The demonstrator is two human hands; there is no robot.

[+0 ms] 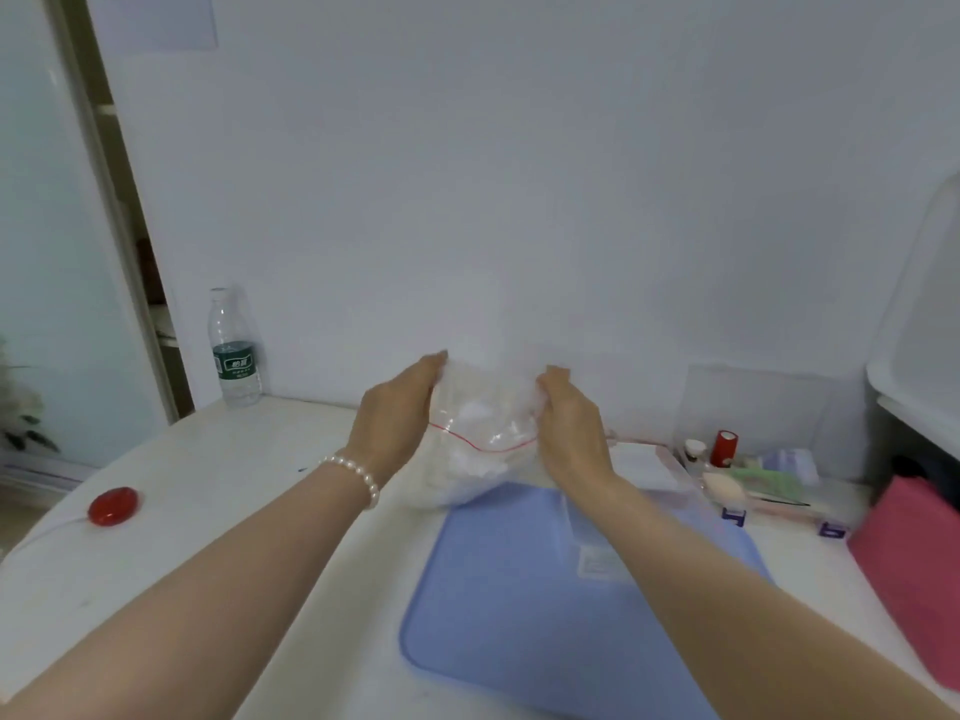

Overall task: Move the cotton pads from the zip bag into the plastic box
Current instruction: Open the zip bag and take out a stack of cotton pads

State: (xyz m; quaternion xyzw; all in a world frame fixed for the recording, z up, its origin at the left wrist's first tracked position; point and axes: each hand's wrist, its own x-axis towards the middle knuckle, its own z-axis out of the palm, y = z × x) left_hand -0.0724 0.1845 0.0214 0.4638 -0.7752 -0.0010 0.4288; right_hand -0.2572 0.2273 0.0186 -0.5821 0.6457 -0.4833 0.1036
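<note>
A clear zip bag (485,407) with a red seal line is held up above the far edge of the blue mat (493,589). White cotton pads (470,467) fill its lower part. My left hand (397,415) grips the bag's left side and my right hand (569,428) grips its right side, both near the top. A clear plastic box (587,553) lies on the blue mat, partly hidden under my right forearm. Whether the seal is open I cannot tell.
A water bottle (234,350) stands at the back left by the wall. A red round object (113,505) on a cord lies at the left. At the right are an organiser tray with small items (753,475), a red roll (724,448) and a pink box (914,563).
</note>
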